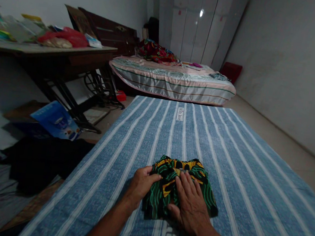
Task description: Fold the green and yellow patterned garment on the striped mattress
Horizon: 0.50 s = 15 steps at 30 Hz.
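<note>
A folded garment (156, 198), black with green wavy lines and yellow patches, lies near the front of a blue table cover (120, 148) with white stripes. My left hand (142, 184) is closed at the garment's upper left edge, its thumb on top of the cloth and its other fingers curled at the side. Flat on the middle of the cloth rests my right hand (189, 200), fingers stretched forward and thumb out to the left. It hides part of the garment's centre and lower edge.
Beyond the table stands a bed (172, 80) with a red patterned blanket (158, 53). On the left, a sewing-machine table (102, 50) carries a red plastic bag (73, 37). Below it are a blue package (58, 120) and dark clothes (42, 169). A wall (295, 61) runs along the right.
</note>
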Each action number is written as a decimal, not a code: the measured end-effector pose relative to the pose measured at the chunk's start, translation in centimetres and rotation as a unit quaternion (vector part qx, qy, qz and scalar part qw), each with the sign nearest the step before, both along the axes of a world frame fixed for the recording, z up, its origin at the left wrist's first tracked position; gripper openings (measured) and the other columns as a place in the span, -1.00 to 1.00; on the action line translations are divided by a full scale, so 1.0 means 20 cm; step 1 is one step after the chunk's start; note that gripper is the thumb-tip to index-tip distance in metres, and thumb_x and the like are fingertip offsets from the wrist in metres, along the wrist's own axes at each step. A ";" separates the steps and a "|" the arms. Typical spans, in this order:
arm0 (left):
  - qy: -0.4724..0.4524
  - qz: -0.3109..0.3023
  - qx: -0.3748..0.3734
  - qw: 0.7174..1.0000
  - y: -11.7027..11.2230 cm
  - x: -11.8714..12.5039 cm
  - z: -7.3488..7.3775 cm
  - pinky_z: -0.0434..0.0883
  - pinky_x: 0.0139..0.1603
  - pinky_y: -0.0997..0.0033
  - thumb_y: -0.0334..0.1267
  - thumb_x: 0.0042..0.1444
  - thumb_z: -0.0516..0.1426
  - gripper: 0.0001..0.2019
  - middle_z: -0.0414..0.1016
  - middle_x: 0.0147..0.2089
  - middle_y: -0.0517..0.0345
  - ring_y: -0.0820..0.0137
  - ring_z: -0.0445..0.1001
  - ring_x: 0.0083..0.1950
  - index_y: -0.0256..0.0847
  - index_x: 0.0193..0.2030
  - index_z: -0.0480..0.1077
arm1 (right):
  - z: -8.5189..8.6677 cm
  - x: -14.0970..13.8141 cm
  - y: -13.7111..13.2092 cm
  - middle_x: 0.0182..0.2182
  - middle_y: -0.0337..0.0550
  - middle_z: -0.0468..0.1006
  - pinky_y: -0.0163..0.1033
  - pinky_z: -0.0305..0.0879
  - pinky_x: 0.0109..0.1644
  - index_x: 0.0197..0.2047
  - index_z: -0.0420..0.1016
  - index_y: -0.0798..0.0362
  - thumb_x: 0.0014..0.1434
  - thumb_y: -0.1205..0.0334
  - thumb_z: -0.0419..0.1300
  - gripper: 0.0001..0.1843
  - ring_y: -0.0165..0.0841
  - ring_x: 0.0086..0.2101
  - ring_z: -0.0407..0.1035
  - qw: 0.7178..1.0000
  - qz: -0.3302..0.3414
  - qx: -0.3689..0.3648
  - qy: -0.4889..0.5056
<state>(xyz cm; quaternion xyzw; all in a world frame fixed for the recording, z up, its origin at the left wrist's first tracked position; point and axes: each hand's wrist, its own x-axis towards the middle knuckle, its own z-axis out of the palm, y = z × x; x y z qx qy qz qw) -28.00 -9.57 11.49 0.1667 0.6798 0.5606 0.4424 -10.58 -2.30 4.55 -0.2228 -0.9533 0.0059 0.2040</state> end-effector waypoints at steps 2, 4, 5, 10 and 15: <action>-0.028 0.002 0.009 1.000 0.00 0.00 0.00 0.46 -0.32 0.36 -0.31 -0.19 0.22 -0.76 0.57 -0.42 0.13 0.26 0.55 -0.37 -0.26 -0.29 0.47 | 0.00 0.00 0.00 0.31 0.02 0.09 0.06 0.00 0.29 0.31 0.14 0.15 0.23 -0.12 0.03 -0.28 -0.12 0.30 -0.10 1.000 -0.002 -0.001 0.001; -0.054 0.003 0.013 0.998 0.00 0.00 -0.01 0.47 -0.32 0.35 -0.30 -0.20 0.23 -0.73 0.57 -0.42 0.10 0.25 0.56 -0.37 -0.28 -0.27 0.47 | 0.00 0.00 0.00 0.31 0.03 0.09 0.08 0.01 0.28 0.32 0.14 0.16 0.22 -0.10 0.05 -0.29 -0.10 0.29 -0.09 1.000 0.000 0.002 0.001; -0.065 0.002 0.015 0.998 0.00 0.00 -0.02 0.47 -0.31 0.34 -0.30 -0.20 0.24 -0.71 0.58 -0.40 0.08 0.25 0.56 -0.36 -0.29 -0.26 0.47 | 0.00 0.00 0.00 0.31 0.04 0.09 0.09 0.01 0.28 0.32 0.14 0.16 0.22 -0.08 0.05 -0.29 -0.10 0.29 -0.08 1.000 0.003 0.008 0.002; -0.103 -0.001 0.004 0.995 -0.02 -0.01 -0.02 0.50 -0.28 0.32 -0.25 -0.20 0.31 -0.64 0.60 -0.34 -0.01 0.25 0.57 -0.34 -0.35 -0.21 0.46 | 0.00 -0.01 -0.01 0.30 0.08 0.11 0.10 0.01 0.27 0.30 0.15 0.19 0.19 0.06 0.09 -0.33 -0.07 0.29 -0.07 1.000 -0.001 0.023 0.004; -0.124 -0.022 0.012 0.992 -0.01 0.00 -0.03 0.50 -0.16 0.26 -0.33 -0.28 0.34 -0.56 0.60 -0.32 -0.02 0.19 0.58 -0.29 -0.37 -0.17 0.47 | 0.01 -0.03 -0.03 0.29 0.02 0.13 0.07 -0.01 0.29 0.29 0.19 0.16 0.19 0.13 0.08 -0.38 -0.12 0.29 -0.07 0.999 -0.019 0.005 0.031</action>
